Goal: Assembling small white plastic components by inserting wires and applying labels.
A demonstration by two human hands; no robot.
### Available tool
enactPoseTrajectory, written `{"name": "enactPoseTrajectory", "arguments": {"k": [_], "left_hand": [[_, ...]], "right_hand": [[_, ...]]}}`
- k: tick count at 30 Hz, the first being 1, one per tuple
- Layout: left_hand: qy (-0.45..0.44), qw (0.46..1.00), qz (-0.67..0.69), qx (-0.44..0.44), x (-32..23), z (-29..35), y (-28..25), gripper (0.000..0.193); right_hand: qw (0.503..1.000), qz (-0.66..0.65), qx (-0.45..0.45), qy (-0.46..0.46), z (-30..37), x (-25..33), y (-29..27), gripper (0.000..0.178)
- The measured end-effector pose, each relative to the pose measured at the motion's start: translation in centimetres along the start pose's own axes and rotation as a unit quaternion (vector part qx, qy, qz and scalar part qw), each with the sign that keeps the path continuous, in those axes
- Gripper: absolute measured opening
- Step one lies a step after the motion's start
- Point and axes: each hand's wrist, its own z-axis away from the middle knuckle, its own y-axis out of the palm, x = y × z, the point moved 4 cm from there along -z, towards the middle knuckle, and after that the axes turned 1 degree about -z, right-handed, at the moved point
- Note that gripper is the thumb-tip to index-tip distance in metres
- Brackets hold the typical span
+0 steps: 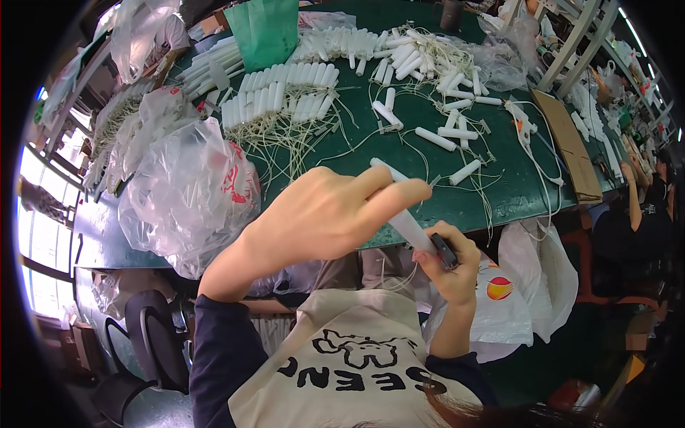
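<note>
A white tube [408, 230] slants in front of me at the table's near edge. My left hand [335, 212] reaches across it with bent fingers closed around its upper part; the thumb is hidden. Close to the tube's lower end, my right hand [457, 262] is closed on a small black block-shaped thing [444, 251], whose kind I cannot make out. The right fingertips meet the tube's end, where thin pale wires hang down. Beyond my hands, several similar white tubes with wires lie loose, one of them a short tube [465, 172] near the right hand.
Rows of white tubes [250, 103] with tangled wires cover the green table [342, 153] at left. A loose heap [421, 60] lies farther back. A clear plastic bag [189, 192], a green bag [264, 36], a white power strip [521, 125] and a cardboard piece [567, 146] stand around.
</note>
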Motion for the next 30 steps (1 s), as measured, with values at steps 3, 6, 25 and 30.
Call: {"name": "enactPoseTrajectory", "arguments": {"k": [3,6,25,30], "left_hand": [[-0.016,0.998,0.054,-0.006,0.1,-0.3,-0.1,0.042],[-0.052,0.993,0.101,0.041,0.1,-0.5,-0.6,0.05],[-0.052,0.919,0.389,0.045,1.7,-1.3,1.3,0.043],[-0.091,0.888,0.447,0.057,2.2,-1.3,2.1,0.047]], "right_hand": [[1.0,0.003,-0.001,-0.002,0.0,0.0,0.0,0.019],[1.0,0.016,-0.008,0.004,-0.1,0.1,0.1,0.02],[0.991,-0.083,-0.005,0.105,1.2,-2.6,1.9,0.015],[0.988,-0.107,-0.045,0.1,1.6,-3.7,2.0,0.02]]}}
